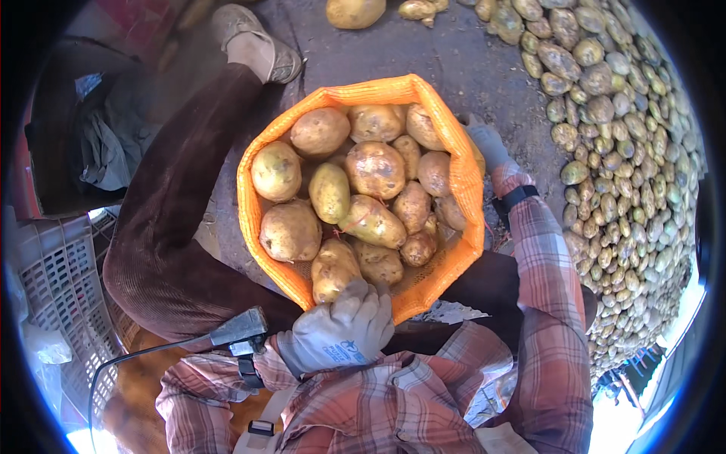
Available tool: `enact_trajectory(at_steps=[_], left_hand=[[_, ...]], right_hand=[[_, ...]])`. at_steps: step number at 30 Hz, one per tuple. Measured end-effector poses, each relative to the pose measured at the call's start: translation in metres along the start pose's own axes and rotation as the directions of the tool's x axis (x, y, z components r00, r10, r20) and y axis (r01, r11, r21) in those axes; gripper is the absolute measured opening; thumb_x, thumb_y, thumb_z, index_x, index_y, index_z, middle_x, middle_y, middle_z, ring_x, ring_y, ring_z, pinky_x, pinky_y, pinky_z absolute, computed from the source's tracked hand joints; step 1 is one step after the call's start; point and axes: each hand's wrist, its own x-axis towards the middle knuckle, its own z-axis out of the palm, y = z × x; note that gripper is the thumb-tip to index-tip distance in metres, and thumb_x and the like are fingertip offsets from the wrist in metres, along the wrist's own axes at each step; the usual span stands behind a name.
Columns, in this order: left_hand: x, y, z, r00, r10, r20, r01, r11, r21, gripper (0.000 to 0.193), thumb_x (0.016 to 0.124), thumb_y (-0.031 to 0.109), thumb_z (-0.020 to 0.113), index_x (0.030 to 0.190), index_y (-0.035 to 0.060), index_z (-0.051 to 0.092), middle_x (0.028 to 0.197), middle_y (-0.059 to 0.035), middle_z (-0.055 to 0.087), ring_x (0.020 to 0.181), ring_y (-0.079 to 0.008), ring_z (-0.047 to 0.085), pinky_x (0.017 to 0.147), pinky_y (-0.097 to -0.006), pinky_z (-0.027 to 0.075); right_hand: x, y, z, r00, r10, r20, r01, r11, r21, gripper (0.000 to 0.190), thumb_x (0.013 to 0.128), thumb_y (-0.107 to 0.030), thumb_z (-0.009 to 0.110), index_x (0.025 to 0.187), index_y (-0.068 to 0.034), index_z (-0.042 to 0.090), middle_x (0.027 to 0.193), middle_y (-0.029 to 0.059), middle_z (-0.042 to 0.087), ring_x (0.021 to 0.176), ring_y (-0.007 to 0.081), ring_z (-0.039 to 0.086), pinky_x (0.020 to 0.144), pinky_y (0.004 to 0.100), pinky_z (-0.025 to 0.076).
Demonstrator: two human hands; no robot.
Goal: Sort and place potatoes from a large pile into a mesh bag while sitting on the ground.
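Observation:
An orange mesh sack (448, 278) with a rolled rim stands upright between my legs, its mouth wide, holding several large potatoes (375, 169). My left hand (346, 326), in a grey work glove, has its fingers curled over the sack's near rim, beside a potato (334, 271). On the outer right side of the sack is my right hand (486, 142), also gloved; its fingers are partly hidden, and a yellowish potato shows between it and the sack. Whether it grips that potato or the sack, I cannot tell.
A big heap of smaller potatoes (618, 170) covers the right side. Loose potatoes (355, 12) lie on the floor beyond the sack. At the left are a plastic crate (62, 278) and a box (39, 170) with cloth inside. A black cable (142, 346) runs from my left wrist.

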Motion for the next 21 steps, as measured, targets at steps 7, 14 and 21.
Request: enact_trajectory(at_steps=[7,14,21], left_hand=[[0.000,-0.002,0.001,0.998,-0.044,-0.047,0.040,0.996,-0.085,0.029,0.073,0.030,0.065,0.094,0.0111,0.073,0.095,-0.0003,0.067,0.103,-0.0225,0.063,0.073,-0.0272,0.047],[0.005,-0.011,-0.002,0.987,0.157,0.024,-0.155,0.984,-0.084,0.013,0.072,0.022,0.064,0.080,0.0120,0.065,0.086,-0.0015,0.061,0.086,-0.0212,0.060,0.079,-0.0352,0.052],[-0.001,-0.007,0.013,0.974,0.224,-0.023,-0.225,0.971,-0.081,0.011,0.072,0.023,0.063,0.079,0.0138,0.064,0.082,-0.0002,0.058,0.080,-0.0188,0.059,0.078,-0.0349,0.050]], right_hand=[[-0.048,0.004,-0.047,0.827,0.557,-0.078,-0.338,0.602,0.723,0.050,0.090,-0.023,0.075,0.135,-0.007,0.060,0.120,0.0117,0.068,0.100,0.0264,0.071,0.093,0.0374,0.056],[-0.119,-0.144,-0.186,0.946,0.182,-0.268,0.224,0.229,0.947,0.057,0.088,-0.009,0.074,0.141,-0.002,0.055,0.126,0.0102,0.065,0.114,0.0191,0.063,0.102,0.0313,0.051],[-0.105,-0.217,-0.104,0.839,-0.102,-0.534,0.218,0.963,0.159,0.047,0.096,-0.020,0.067,0.137,-0.001,0.056,0.123,0.0153,0.062,0.112,0.0300,0.063,0.092,0.0454,0.053]])
